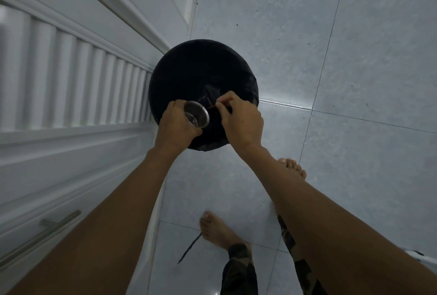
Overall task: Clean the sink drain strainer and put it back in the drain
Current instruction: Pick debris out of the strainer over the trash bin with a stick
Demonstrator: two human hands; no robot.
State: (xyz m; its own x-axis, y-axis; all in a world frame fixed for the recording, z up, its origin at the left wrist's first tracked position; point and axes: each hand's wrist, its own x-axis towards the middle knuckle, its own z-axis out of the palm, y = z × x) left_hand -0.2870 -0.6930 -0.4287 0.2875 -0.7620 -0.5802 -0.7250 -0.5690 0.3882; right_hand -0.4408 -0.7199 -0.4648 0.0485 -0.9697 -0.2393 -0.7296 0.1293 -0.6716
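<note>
Head view: left hand (176,124) grips shiny round strainer (197,114), right hand (243,119) pinches thin stick (227,101).

Sink drain strainer (197,114): round, shiny metal, shallow cup with flat rim; inner detail is lost to blur. It is held tilted, gripped at its left edge by the left hand (176,124), over the near side of a black round bin (203,70). A thin reddish stick (218,103) is pinched by the right hand (241,119) just beside its rim.
</note>
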